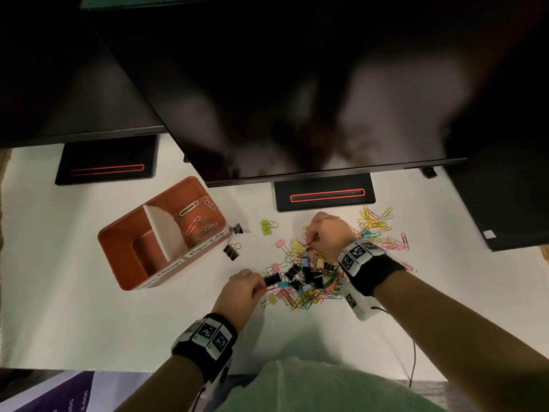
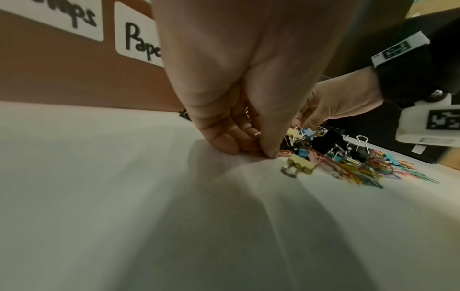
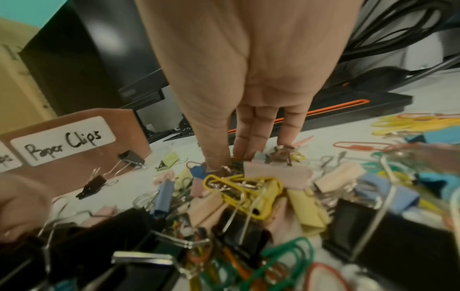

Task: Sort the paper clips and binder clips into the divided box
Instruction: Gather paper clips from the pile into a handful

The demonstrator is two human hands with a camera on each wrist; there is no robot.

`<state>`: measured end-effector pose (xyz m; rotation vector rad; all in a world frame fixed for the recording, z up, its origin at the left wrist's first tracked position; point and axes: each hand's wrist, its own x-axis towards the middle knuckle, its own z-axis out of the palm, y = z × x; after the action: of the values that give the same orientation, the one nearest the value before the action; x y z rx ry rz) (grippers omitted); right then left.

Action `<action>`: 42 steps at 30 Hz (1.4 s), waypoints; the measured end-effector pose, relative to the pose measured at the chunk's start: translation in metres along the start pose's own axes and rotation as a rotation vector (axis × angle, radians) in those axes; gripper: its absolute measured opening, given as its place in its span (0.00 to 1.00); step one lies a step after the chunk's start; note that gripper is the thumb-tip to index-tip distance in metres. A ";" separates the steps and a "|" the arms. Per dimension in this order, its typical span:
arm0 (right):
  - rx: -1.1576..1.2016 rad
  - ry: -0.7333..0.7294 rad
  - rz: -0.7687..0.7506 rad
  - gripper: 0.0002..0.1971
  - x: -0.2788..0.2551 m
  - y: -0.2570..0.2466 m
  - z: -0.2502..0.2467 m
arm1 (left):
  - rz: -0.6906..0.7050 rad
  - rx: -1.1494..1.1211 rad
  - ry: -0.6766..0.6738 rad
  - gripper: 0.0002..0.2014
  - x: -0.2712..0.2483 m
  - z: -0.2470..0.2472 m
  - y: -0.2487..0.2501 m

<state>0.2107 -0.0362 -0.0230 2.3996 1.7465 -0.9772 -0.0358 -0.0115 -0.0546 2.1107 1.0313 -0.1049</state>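
A white table [image 1: 89, 307] carries the work, with dark monitors [image 1: 297, 99] hanging over its far edge and two black stands [image 1: 325, 196] with red strips beneath them. Toward the left side of the table sits the brown divided box [image 1: 124, 251]; from the head view its far compartment holds several paper clips [image 1: 196, 218] and its near compartment looks bare. Only the wrist views make the labels readable: the right wrist view shows "Paper Clips" [image 3: 63, 140] on the box's near wall.

The mixed pile [image 1: 309, 278] of coloured paper clips and black and pastel binder clips lies at the middle of the table, with a looser scatter of yellow and pink paper clips [image 1: 377, 227] toward the far right. Two black binder clips [image 1: 231, 251] lie just beside the box, and a yellow-green one [image 1: 267, 226] a little farther right.

The left hand [image 1: 242, 289] is at the pile's near left edge. The head view shows its grip narrow, thumb and fingers pinched together right beside a black binder clip [image 1: 271, 279]; the left wrist view shows the fingertips [image 2: 224, 143] pressed to the table with something small and orange between them, too hidden to name.

The right hand [image 1: 326, 230] reaches into the pile's far side. The head view shows a thin red piece at its fingertips, while the right wrist view shows thumb and fingers [image 3: 246, 137] pointing straight down, narrow, into the clips; what they hold cannot be told.
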 end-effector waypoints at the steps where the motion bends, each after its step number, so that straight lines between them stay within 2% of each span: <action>1: -0.014 -0.019 -0.009 0.06 0.002 -0.002 0.001 | 0.002 0.006 0.001 0.03 0.002 0.000 0.000; 9: -0.002 -0.084 -0.008 0.05 0.003 -0.007 -0.003 | 0.036 0.068 0.009 0.04 0.006 -0.004 -0.001; 13: 0.042 -0.078 0.003 0.03 0.000 -0.007 -0.006 | 0.057 0.015 -0.018 0.04 0.005 -0.008 -0.002; 16: 0.137 -0.040 -0.009 0.02 -0.006 -0.008 -0.015 | 0.086 -0.049 0.014 0.03 -0.003 -0.020 -0.005; 20: 0.310 0.037 -0.091 0.02 -0.013 -0.032 -0.038 | 0.117 -0.177 0.125 0.10 -0.021 -0.058 0.000; 23: 0.421 0.104 -0.188 0.01 -0.010 -0.063 -0.052 | 0.101 -0.246 0.282 0.06 -0.027 -0.100 0.008; 27: 0.511 0.163 -0.285 0.04 0.010 -0.125 -0.061 | -0.055 -0.382 0.492 0.08 -0.019 -0.149 -0.001; 29: 0.542 0.186 -0.325 0.04 0.022 -0.158 -0.060 | -0.140 -0.373 0.544 0.09 -0.008 -0.163 -0.009; 32: 0.512 0.164 -0.312 0.06 0.042 -0.193 -0.048 | -0.250 -0.280 0.483 0.05 0.009 -0.168 -0.018; 35: 0.476 0.080 -0.263 0.11 0.053 -0.201 -0.037 | -0.253 -0.130 0.382 0.12 0.011 -0.165 -0.025; 37: 0.504 0.099 -0.273 0.10 0.048 -0.190 -0.035 | -0.170 -0.071 0.408 0.13 0.003 -0.163 -0.024; 39: 0.557 0.185 -0.276 0.07 0.038 -0.170 -0.035 | -0.045 -0.110 0.429 0.13 -0.009 -0.156 -0.021; 42: 0.545 0.269 -0.201 0.05 0.020 -0.125 -0.032 | 0.100 -0.211 0.287 0.09 -0.021 -0.132 -0.011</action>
<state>0.1210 0.0395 0.0346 2.8267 2.0640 -1.3627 -0.0896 0.0684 0.0390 2.0152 1.0478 0.3506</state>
